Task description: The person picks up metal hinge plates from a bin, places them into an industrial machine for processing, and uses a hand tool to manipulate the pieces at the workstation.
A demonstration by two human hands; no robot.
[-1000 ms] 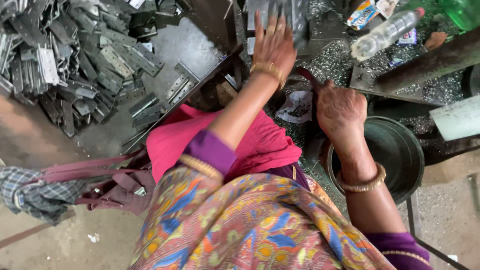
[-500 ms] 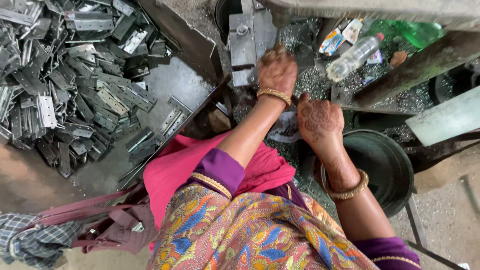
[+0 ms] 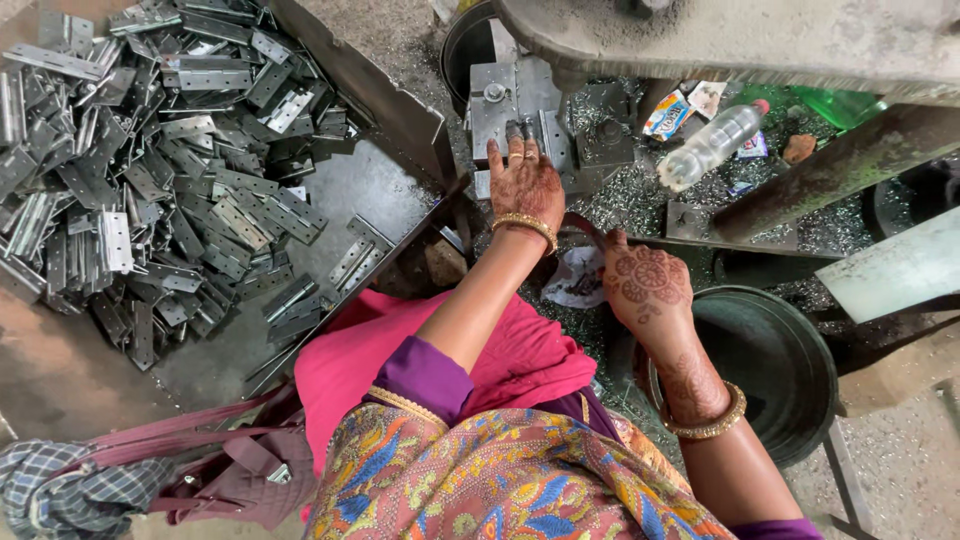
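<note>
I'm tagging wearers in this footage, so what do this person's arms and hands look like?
Both forearms are bare below short purple sleeves with gold trim. The left hand wears a gold bangle at the wrist and rings on the fingers. The right hand carries round henna patterns running down the forearm, with a beaded gold bangle.

A small crumpled packet (image 3: 667, 113) in white, orange and blue lies among the metal shavings at the far side of the bench, just left of a clear plastic bottle (image 3: 714, 143) with a red cap lying on its side. A pale paper scrap (image 3: 707, 97) lies just beside the packet. A small blue-and-white wrapper (image 3: 753, 146) lies just right of the bottle.
</note>
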